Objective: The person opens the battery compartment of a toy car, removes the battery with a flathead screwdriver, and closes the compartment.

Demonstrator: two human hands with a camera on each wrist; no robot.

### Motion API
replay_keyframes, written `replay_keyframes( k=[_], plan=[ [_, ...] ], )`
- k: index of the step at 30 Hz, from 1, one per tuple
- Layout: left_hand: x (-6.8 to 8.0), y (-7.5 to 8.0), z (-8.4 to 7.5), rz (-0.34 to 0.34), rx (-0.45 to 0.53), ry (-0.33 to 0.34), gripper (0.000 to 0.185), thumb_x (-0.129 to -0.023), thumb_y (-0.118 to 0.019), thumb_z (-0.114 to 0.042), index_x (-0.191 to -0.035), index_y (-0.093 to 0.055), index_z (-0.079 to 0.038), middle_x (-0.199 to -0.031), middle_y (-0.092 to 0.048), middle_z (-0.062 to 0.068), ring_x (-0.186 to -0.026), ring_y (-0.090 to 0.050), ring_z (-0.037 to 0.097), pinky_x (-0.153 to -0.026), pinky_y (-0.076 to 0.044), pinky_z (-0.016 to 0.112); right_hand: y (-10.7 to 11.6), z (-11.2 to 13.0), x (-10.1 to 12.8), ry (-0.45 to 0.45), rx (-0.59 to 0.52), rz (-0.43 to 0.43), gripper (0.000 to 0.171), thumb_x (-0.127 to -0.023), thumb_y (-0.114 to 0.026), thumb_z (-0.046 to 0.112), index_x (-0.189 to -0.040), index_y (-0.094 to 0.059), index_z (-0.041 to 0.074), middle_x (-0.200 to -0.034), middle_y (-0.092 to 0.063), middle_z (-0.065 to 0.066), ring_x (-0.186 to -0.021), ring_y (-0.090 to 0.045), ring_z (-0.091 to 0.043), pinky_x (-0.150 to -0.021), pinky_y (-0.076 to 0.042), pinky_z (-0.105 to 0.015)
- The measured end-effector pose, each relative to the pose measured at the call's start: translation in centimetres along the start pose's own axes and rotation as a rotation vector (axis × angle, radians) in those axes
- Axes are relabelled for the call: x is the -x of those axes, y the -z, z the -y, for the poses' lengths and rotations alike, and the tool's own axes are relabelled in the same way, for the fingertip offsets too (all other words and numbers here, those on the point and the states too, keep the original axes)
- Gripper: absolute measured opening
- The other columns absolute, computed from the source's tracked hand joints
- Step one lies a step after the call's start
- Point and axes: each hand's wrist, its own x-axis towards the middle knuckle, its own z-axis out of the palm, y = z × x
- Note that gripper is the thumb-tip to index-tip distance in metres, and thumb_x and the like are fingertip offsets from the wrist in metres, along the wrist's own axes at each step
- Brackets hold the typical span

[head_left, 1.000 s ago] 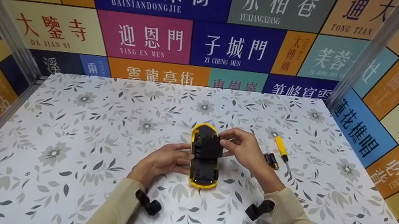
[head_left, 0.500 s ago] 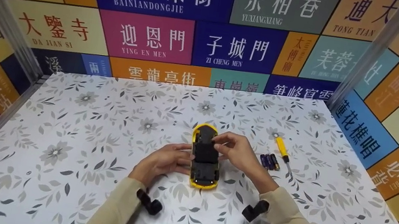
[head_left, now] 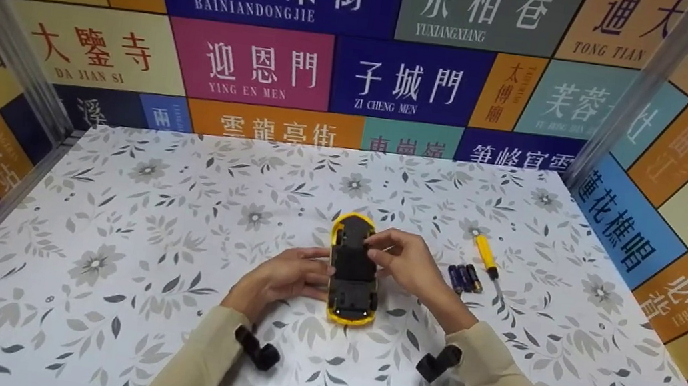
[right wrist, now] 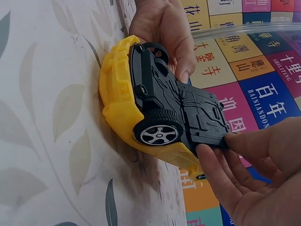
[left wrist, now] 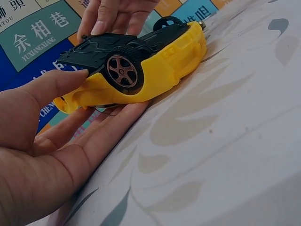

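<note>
A yellow toy car point(head_left: 350, 319) lies upside down on the table, black underside and wheels facing up. My left hand point(head_left: 286, 272) holds it from the left; in the left wrist view the thumb point(left wrist: 61, 84) lies over its edge and the fingers are beneath the body. My right hand point(head_left: 411, 263) pinches the edge of a black battery cover point(right wrist: 204, 115) between thumb and fingertips. That cover sits over the middle of the underside, slightly tilted against the chassis in the right wrist view. Whether it is seated cannot be told.
Right of my right hand, several small batteries point(head_left: 464, 278) lie side by side. Beside them is a screwdriver point(head_left: 485, 256) with a yellow handle. The flower-patterned tabletop point(head_left: 182, 197) is bounded by sign-printed walls at the back and sides.
A second ago the cover stood raised and shifted right; it has come down onto the underside. My right hand moved slightly left and down with it, uncovering more batteries. The left hand stayed put.
</note>
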Motion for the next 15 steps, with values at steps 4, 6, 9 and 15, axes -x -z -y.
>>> replay_keyframes(
  k=[4, 6, 9, 15],
  plan=[
    [0.02, -0.04, -0.06, -0.004, 0.004, 0.011, 0.061, -0.097, -0.057, -0.002, -0.153, -0.035, -0.003, -0.139, -0.058, 0.026, -0.111, -0.069, 0.028, -0.092, -0.060, 0.046, -0.07, -0.16, -0.12, -0.027, 0.002, -0.007, 0.023, -0.096, -0.065, 0.007, -0.118, -0.070, 0.004, -0.126, -0.066, -0.017, -0.089, -0.068, -0.018, -0.071, -0.061, -0.033],
    [0.05, -0.03, -0.05, -0.007, 0.008, 0.015, 0.061, -0.097, -0.058, -0.002, -0.153, -0.035, -0.003, -0.140, -0.058, 0.025, -0.111, -0.069, 0.027, -0.092, -0.060, 0.046, -0.11, -0.23, -0.17, -0.035, 0.004, -0.010, 0.022, -0.096, -0.065, 0.008, -0.118, -0.070, 0.005, -0.126, -0.067, -0.017, -0.089, -0.068, -0.019, -0.071, -0.061, -0.033],
    [0.11, 0.02, 0.00, 0.004, 0.014, 0.010, 0.061, -0.097, -0.057, -0.001, -0.154, -0.034, -0.002, -0.135, -0.063, 0.022, -0.110, -0.069, 0.027, -0.094, -0.059, 0.048, -0.20, -0.23, -0.17, -0.042, 0.001, -0.012, 0.022, -0.096, -0.065, 0.008, -0.118, -0.071, 0.006, -0.123, -0.068, -0.017, -0.087, -0.068, -0.018, -0.070, -0.061, -0.032],
    [0.25, 0.08, -0.02, 0.047, 0.020, -0.016, 0.061, -0.098, -0.055, 0.000, -0.154, -0.031, 0.001, -0.114, -0.072, 0.008, -0.104, -0.069, 0.023, -0.092, -0.060, 0.045, -0.45, -0.06, -0.23, -0.053, -0.003, -0.030, 0.021, -0.095, -0.067, 0.007, -0.115, -0.072, 0.006, -0.116, -0.071, -0.016, -0.078, -0.065, -0.014, -0.066, -0.059, -0.031]
  ],
)
